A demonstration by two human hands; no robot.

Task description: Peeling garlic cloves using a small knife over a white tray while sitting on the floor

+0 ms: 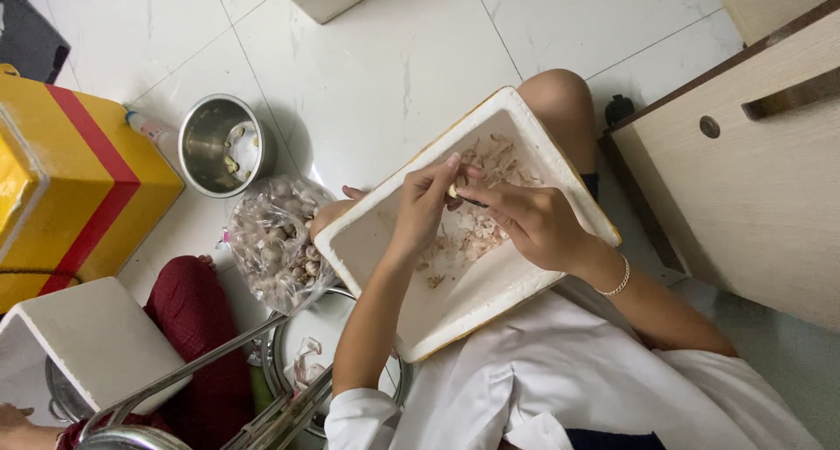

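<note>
My left hand (423, 207) and my right hand (529, 220) meet over a white foam tray (374, 230) resting on my lap. Between the fingertips of both hands sits a small pale garlic clove (453, 190). A thin dark blade shows under my right fingers, seemingly a small knife (472, 202). Papery garlic skins (477, 231) lie scattered inside the tray below the hands. A thin bracelet circles my right wrist.
A clear bag of garlic cloves (278, 242) sits left of the tray. A steel bowl (219, 146) holding a few peeled cloves stands on the white tiled floor. A yellow and red box (70, 188) is far left, a wooden cabinet (761, 188) right, metal pots below.
</note>
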